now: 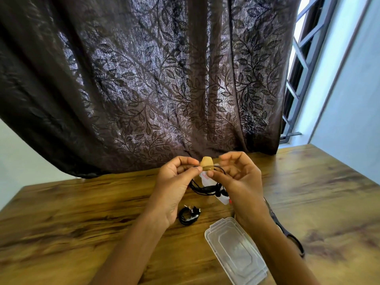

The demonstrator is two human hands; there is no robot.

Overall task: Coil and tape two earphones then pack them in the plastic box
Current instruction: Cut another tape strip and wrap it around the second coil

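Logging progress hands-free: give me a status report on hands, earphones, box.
Left hand, right hand both pinch raised earphone, brown tape at its top. Second earphone coiled on table. Plastic box near right forearm, scissors beyond.

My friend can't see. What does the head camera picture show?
The left hand and right hand hold a looped black earphone, pinching brown tape round it, above a wooden table. Another coiled earphone, a clear plastic box and scissors lie on it, before a dark leafy curtain.
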